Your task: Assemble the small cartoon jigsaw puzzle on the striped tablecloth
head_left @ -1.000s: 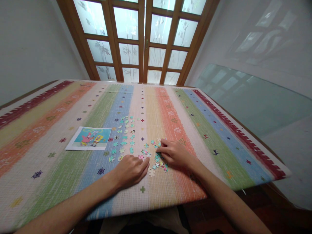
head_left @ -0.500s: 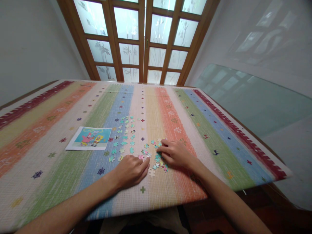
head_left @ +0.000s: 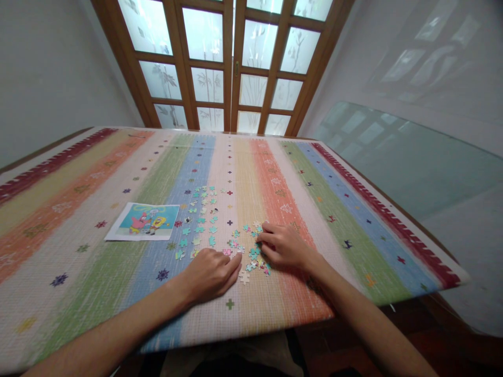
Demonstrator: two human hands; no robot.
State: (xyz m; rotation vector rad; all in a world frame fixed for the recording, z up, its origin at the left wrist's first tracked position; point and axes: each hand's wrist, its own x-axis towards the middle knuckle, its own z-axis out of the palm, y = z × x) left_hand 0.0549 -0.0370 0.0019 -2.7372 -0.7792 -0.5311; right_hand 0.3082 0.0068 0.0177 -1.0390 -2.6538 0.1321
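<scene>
Loose jigsaw puzzle pieces, mostly turquoise, pink and cream, lie in a small heap between my two hands. My left hand rests on the cloth at the near left of the heap, fingers curled in. Its index fingertip is beside a pale piece; whether anything is under the fingers is hidden. On the right edge of the heap, my right hand has its fingers bent and drawn together over some pieces. What its fingertips hold, if anything, cannot be made out. A cream piece lies at the heap's near end.
Rows of spread-out puzzle pieces lie beyond my left hand. Further left is a printed cartoon picture on white paper. A striped tablecloth covers the table. Behind it stand wood-framed glass doors.
My right hand's fingers have curled in a little and shifted slightly right at the heap's edge. My left hand looks the same; the view has tilted very slightly.
</scene>
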